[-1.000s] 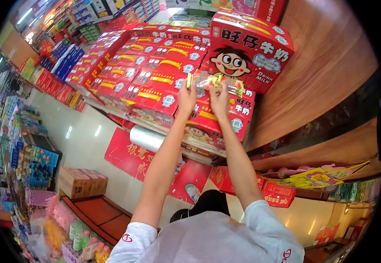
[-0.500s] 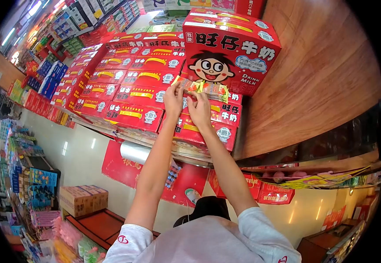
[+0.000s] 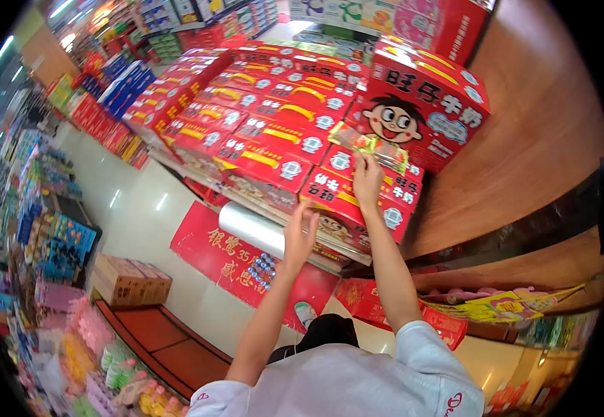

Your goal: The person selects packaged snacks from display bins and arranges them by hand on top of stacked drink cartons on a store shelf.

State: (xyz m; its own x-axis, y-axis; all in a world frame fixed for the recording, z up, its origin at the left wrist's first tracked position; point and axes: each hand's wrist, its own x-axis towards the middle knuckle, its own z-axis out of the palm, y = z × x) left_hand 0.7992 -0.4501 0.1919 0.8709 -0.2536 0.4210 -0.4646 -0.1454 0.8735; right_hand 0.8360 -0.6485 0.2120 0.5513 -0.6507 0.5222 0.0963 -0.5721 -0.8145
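A row of small yellow-and-red packets (image 3: 369, 145) lies on top of the red milk cartons (image 3: 293, 111), against the foot of a large upright milk carton (image 3: 423, 104) with a cartoon face. My right hand (image 3: 368, 182) has its fingertips closed on the near edge of the packets, around their middle; the exact grip is partly hidden. Nearer to me, my left hand (image 3: 302, 233) hovers by the front edge of the stack with its fingers apart and nothing in them.
To the right runs a curved wooden counter (image 3: 524, 125). A clear plastic roll (image 3: 252, 229) sits below the stack's front edge, above a red floor mat (image 3: 211, 243). A brown cardboard box (image 3: 131, 278) stands on the left, near shelves of goods.
My left hand has come off the packets and moved back toward me. My right hand stays at them. The view has shifted, so the stack appears turned and further right.
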